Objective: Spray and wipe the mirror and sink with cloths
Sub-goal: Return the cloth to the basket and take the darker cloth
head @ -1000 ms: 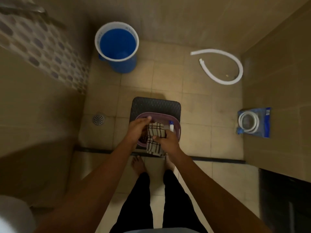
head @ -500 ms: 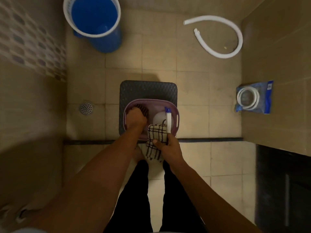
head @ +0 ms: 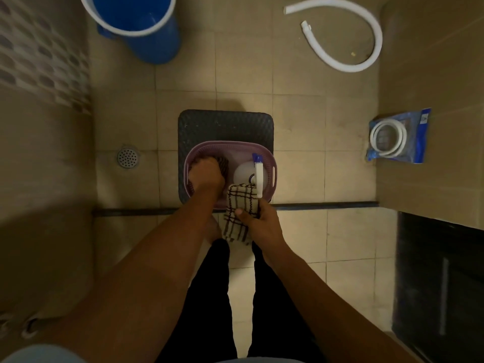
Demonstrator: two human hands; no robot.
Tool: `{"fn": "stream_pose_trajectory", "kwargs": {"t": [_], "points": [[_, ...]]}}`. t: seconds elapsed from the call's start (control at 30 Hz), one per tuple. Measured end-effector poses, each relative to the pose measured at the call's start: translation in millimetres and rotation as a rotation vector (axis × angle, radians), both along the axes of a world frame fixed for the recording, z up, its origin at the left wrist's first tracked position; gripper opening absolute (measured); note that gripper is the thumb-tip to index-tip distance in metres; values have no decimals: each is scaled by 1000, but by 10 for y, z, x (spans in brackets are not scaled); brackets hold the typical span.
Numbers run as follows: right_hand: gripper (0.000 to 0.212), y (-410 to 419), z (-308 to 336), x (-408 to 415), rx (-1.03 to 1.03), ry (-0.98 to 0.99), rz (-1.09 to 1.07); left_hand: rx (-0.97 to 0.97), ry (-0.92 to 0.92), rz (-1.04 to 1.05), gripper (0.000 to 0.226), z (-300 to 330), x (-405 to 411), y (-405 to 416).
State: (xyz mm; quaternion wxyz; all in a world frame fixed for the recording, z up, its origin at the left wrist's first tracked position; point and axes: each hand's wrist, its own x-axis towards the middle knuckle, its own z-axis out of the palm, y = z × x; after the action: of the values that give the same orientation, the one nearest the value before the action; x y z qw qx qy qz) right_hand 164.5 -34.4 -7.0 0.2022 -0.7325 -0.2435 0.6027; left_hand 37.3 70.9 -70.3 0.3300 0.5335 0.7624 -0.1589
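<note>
A purple basket (head: pixel 271 163) stands on a dark mat (head: pixel 225 124) on the tiled floor below me. Inside it sits a white spray bottle (head: pixel 247 172) with a blue and white nozzle. My left hand (head: pixel 207 175) reaches down into the basket's left side, on a dark checked cloth (head: pixel 223 163); its fingers are hidden, so the grip is unclear. My right hand (head: pixel 258 221) grips a cream cloth with dark checks (head: pixel 238 213) at the basket's near rim. No mirror or sink is in view.
A blue bucket (head: pixel 146 27) stands at the top left. A loose white hose (head: pixel 348 40) curls on the floor at the top right. A packaged coiled hose (head: pixel 398 137) leans by the right wall. A floor drain (head: pixel 127 157) lies left of the mat.
My left hand has let go of the cream cloth and dropped into the basket's left side. The right hand keeps the cloth. The view has tilted further down.
</note>
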Motion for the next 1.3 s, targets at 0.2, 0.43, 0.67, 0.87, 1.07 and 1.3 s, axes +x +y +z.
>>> {"fn": "stream_pose_trajectory", "kwargs": {"t": [0.2,0.43,0.67,0.87,1.07,1.3], "points": [[45,-26,64,-58,-8,12,-5,98,-200,152,46,278,-97,-113],[39,132,244,-380,22,11,23,301,-404,372,52,676,-700,-350],[33,738,109,-689,-51,3,31,370,-524,527,56,775,-1196,-460],[47,942,-506,-918,-93,-85,123,354,-643,596,51,709,-1285,-542],[24,940,-972,-969,-199,-282,229,331,-700,646,42,570,-1280,-632],[50,811,-822,-1038,66,-448,390,297,-699,664,41,532,-1251,-652]]}}
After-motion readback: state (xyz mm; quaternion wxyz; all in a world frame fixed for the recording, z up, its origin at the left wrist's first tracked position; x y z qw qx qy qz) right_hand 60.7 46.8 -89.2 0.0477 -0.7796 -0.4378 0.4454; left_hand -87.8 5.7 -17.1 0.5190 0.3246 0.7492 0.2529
